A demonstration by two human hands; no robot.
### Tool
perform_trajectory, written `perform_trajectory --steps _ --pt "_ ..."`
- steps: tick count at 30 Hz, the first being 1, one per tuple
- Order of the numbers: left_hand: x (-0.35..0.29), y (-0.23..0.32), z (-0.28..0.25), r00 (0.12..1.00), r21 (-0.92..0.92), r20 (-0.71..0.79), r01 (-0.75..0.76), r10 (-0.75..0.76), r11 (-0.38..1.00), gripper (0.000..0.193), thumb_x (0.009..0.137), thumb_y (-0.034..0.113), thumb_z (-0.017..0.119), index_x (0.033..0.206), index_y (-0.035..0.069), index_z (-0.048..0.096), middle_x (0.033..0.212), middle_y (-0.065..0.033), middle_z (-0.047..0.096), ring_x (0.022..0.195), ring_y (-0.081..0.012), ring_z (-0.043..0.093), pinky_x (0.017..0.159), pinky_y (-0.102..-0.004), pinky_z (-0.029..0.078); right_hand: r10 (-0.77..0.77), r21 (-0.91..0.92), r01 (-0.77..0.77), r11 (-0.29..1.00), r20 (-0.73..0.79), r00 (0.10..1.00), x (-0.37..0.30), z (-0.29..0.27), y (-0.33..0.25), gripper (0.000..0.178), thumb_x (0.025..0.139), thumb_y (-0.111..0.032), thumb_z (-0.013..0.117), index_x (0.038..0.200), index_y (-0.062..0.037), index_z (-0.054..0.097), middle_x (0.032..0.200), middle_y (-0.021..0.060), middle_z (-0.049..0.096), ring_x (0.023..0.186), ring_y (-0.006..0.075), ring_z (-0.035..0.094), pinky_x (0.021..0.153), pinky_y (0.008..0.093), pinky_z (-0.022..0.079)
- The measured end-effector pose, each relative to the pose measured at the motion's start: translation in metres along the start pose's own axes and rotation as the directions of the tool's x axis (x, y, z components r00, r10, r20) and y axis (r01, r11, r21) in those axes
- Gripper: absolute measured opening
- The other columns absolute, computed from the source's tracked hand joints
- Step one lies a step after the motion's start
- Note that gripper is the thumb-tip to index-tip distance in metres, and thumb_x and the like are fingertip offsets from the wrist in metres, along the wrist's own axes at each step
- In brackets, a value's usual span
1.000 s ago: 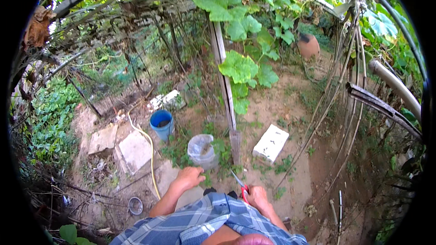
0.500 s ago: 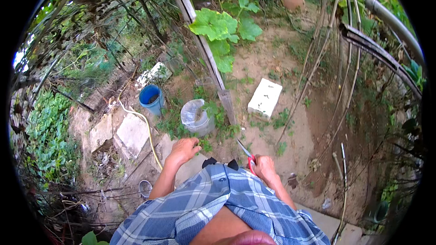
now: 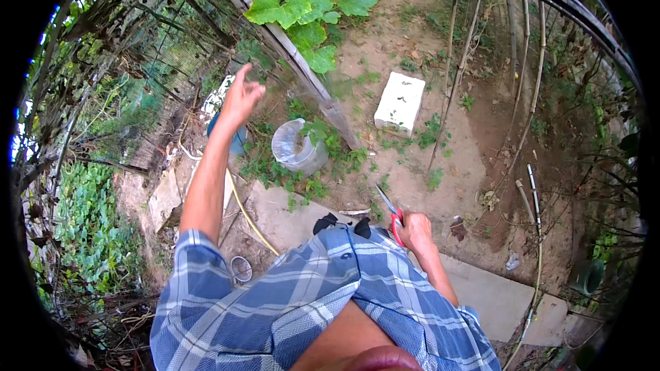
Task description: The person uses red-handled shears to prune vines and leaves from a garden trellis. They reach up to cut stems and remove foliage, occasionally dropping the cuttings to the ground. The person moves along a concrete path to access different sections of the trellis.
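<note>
My left hand is stretched forward in the air, index finger extended and the other fingers loosely bent, holding nothing. From my view it lies in front of a blue bucket, which my wrist and forearm partly cover. My right hand is low beside my body, closed round the red handles of scissors, whose blades point forward and left. Broad green leaves hang by a slanting wooden post, beyond and right of my left hand. Near the post's foot stands a translucent plastic bucket.
A white foam box lies on bare soil right of the post. Thin upright poles and a dark curved bar stand at the right. A yellow hose crosses the paving slabs; dry branches and netting line the left.
My left arm has reached forward and up from near my waist. My right hand still holds the scissors low. The view has shifted, so the foam box and post appear higher.
</note>
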State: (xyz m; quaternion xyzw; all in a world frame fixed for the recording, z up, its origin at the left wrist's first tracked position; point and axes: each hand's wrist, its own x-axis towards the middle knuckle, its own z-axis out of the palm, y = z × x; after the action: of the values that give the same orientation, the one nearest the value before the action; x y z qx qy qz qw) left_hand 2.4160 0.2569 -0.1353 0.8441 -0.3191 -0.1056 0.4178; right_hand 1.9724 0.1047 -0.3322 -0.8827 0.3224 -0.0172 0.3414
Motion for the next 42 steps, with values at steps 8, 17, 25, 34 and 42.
perform_trajectory --steps 8,17,25,34,42 --pt "0.177 0.012 -0.001 0.994 0.269 -0.032 -0.092 0.105 0.959 0.091 0.075 0.025 0.075 0.149 0.015 0.023 0.115 -0.0232 0.063 0.098 -0.0297 0.066 0.087 -0.0387 0.051 0.112 -0.053 -0.111 0.992 0.016 0.994 -0.017 0.004 0.023 0.040 0.075 -0.041 0.070 0.074 -0.0013 0.068 0.072 0.0268 0.063 0.073 0.0431 0.064 0.066 0.0500 0.050" --pt "0.191 0.038 0.081 0.959 0.323 0.181 -0.266 0.216 0.908 0.072 0.076 0.030 0.075 0.137 0.004 0.046 0.115 -0.0149 0.065 0.100 -0.0280 0.065 0.089 -0.0367 0.051 0.130 -0.066 -0.129 0.989 0.016 0.991 -0.015 -0.004 0.016 0.039 0.079 -0.041 0.067 0.075 -0.0028 0.069 0.072 0.0258 0.063 0.072 0.0429 0.063 0.066 0.0507 0.050" --pt "0.025 -0.040 0.157 0.734 0.216 0.658 -0.401 0.170 0.890 0.045 0.076 0.027 0.068 0.114 0.004 0.060 0.107 -0.0170 0.063 0.093 -0.0299 0.062 0.082 -0.0426 0.050 -0.015 -0.181 0.043 0.983 0.154 0.988 0.005 0.011 0.029 0.042 0.081 -0.043 0.063 0.074 -0.0017 0.069 0.077 0.0261 0.065 0.075 0.0429 0.065 0.067 0.0505 0.051" --pt "-0.207 -0.237 0.132 0.697 0.230 0.485 0.481 -0.528 0.846 0.044 0.086 0.029 0.064 0.123 0.006 0.059 0.114 -0.0148 0.064 0.093 -0.0263 0.066 0.072 -0.0411 0.053 -0.203 -0.016 0.232 0.973 0.425 0.882 0.045 0.005 -0.029 0.039 0.093 -0.032 0.047 0.086 -0.0007 0.070 0.082 0.0264 0.065 0.082 0.0427 0.063 0.071 0.0492 0.048" --pt "-0.357 -0.256 0.050 0.575 -0.415 0.220 0.786 -0.788 0.458 0.043 0.090 0.025 0.061 0.129 0.009 0.054 0.117 -0.0111 0.062 0.088 -0.0223 0.067 0.057 -0.0359 0.054 -0.344 -0.044 0.415 0.909 0.485 0.804 0.056 0.049 -0.106 0.038 0.091 -0.036 0.049 0.090 -0.0036 0.068 0.083 0.0258 0.065 0.081 0.0423 0.064 0.069 0.0504 0.050"
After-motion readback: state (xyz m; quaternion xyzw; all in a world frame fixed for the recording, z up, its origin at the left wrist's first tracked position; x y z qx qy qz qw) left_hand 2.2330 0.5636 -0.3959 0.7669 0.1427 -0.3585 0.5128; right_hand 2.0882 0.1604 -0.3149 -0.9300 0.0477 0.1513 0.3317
